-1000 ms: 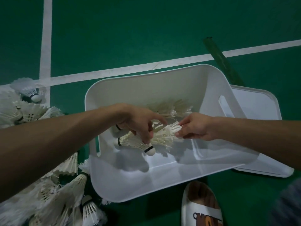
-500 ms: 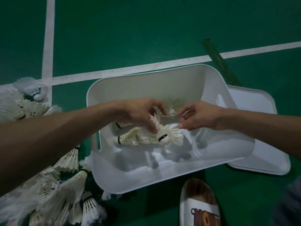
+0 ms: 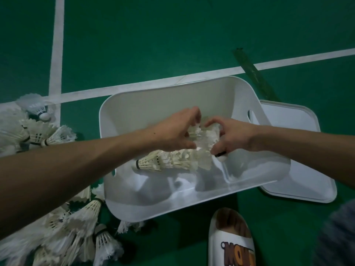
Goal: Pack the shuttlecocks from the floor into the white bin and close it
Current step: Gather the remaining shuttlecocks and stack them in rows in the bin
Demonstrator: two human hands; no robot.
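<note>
The white bin stands open on the green court floor. A nested row of shuttlecocks lies on its side inside. My left hand and my right hand are both in the bin, just above that row. They close from either side on a small cluster of shuttlecocks. A dark-banded cork pokes out under my right fingers. More shuttlecocks lie on the floor to the left and at the bottom left. The bin's white lid lies flat to the right, partly under the bin.
A foot in a white slipper is planted just in front of the bin. White court lines cross behind and to the left. A dark green strip lies behind the bin's right corner.
A shuttlecock has dropped from my left hand into the bin. Both hands have moved farther into the bin and come together on the cluster of shuttlecocks.
</note>
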